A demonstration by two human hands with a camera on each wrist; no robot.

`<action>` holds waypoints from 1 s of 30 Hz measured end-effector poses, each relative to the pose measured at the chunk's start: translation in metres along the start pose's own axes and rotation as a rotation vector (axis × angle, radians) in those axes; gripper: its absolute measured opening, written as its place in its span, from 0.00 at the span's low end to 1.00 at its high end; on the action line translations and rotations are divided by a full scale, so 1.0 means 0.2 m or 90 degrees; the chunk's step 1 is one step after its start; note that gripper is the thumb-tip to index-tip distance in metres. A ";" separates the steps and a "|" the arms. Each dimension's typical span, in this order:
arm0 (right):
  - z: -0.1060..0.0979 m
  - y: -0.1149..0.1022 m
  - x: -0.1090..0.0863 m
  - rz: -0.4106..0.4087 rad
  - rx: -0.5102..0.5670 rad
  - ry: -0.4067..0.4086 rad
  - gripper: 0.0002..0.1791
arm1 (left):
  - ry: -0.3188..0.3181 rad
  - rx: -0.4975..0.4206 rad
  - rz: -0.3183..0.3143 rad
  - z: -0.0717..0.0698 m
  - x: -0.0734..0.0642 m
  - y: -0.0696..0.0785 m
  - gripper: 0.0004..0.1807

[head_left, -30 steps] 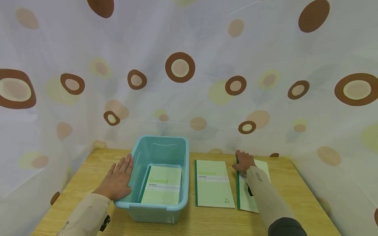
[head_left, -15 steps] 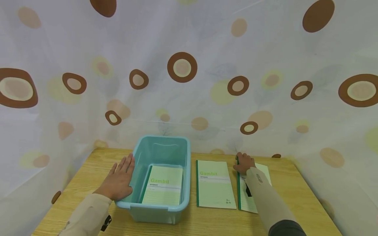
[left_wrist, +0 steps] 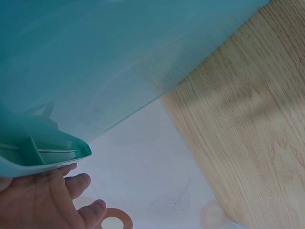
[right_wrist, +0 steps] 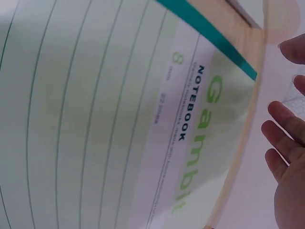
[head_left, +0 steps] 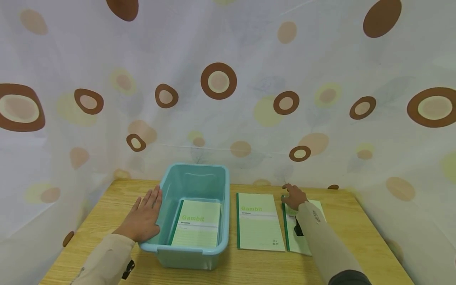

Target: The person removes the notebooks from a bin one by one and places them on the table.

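My left hand (head_left: 142, 217) rests flat on the left rim of a light blue plastic tub (head_left: 225, 213), its fingers straight. In the left wrist view, the fingers (left_wrist: 76, 183) lie just under the tub's rim. One pale green Gambit notebook (head_left: 196, 225) lies inside the tub. To the tub's right, a second notebook (head_left: 260, 225) lies flat on the table. A third notebook (head_left: 295, 244) with a dark green spine is partly covered by my right sleeve. Above its top end hovers my right hand (head_left: 295, 196), fingers spread, apart from the notebook (right_wrist: 119, 119) in the right wrist view.
The wooden table (head_left: 356, 233) ends at a pale sheet (head_left: 249, 130) printed with brown and yellow ovals, which hangs behind and at both sides. A narrow strip of wood separates the tub from the middle notebook.
My right hand has let go of the right-hand notebook, and its fingers have loosened. That notebook has shifted slightly left, nearer the middle one. My left hand stays on the tub's rim.
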State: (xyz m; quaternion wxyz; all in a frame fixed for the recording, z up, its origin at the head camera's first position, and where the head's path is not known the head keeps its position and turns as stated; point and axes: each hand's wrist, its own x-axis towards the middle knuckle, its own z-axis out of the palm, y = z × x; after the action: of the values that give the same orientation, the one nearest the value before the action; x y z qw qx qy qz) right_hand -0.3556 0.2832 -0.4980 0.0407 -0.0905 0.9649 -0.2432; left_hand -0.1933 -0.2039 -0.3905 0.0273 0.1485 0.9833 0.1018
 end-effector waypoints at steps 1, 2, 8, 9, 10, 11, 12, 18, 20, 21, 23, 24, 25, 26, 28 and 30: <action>0.00 -0.01 0.00 0.000 0.002 0.002 0.27 | 0.000 0.000 0.000 0.00 0.00 0.00 0.46; -0.01 -0.01 -0.01 0.003 0.006 0.005 0.27 | -0.001 0.000 0.001 0.00 0.00 0.00 0.46; -0.03 -0.05 -0.02 -0.024 0.017 0.034 0.28 | -0.001 -0.002 0.003 -0.01 0.00 0.00 0.46; -0.04 -0.06 -0.02 -0.031 0.022 0.042 0.29 | -0.001 -0.005 0.003 -0.01 0.00 0.00 0.46; -0.05 -0.08 -0.02 -0.038 0.028 0.051 0.30 | -0.001 -0.007 0.003 0.00 0.00 0.00 0.46; -0.06 -0.10 -0.03 -0.050 0.034 0.059 0.30 | -0.001 -0.008 0.003 0.00 0.00 0.00 0.46; -0.07 -0.13 -0.03 -0.060 0.042 0.069 0.31 | -0.002 -0.008 0.002 0.00 0.00 0.00 0.46; -0.16 -0.41 -0.08 -0.104 0.110 0.093 0.32 | -0.005 -0.009 -0.005 0.00 0.00 0.01 0.46; -0.20 -0.53 -0.10 -0.119 0.136 0.088 0.32 | -0.006 -0.012 -0.006 0.00 0.00 0.01 0.46; -0.22 -0.60 -0.11 -0.128 0.150 0.084 0.32 | -0.005 -0.012 -0.005 -0.01 -0.01 0.01 0.46; -0.25 -0.73 -0.13 -0.154 0.176 0.074 0.32 | -0.005 -0.012 -0.004 -0.01 -0.01 0.01 0.46; -0.27 -0.80 -0.14 -0.169 0.185 0.070 0.31 | -0.003 -0.011 -0.001 -0.01 -0.01 0.01 0.46; -0.28 -0.86 -0.15 -0.184 0.192 0.066 0.31 | -0.001 -0.011 0.001 0.00 -0.01 0.01 0.46; -0.29 -0.91 -0.16 -0.201 0.197 0.060 0.31 | 0.000 -0.011 0.004 0.00 -0.01 0.01 0.46; -0.30 -1.02 -0.17 -0.230 0.201 0.044 0.31 | 0.001 -0.011 0.007 0.00 -0.01 0.00 0.46; -0.29 -1.12 -0.17 -0.250 0.200 0.026 0.31 | 0.000 -0.010 0.009 0.00 -0.01 0.00 0.46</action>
State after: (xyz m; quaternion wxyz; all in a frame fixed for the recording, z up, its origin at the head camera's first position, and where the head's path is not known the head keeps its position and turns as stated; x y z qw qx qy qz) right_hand -0.2945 0.1224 -0.3382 -0.0136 -0.2635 0.8800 -0.3949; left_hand -0.1923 -0.2048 -0.3901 0.0276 0.1552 0.9814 0.1095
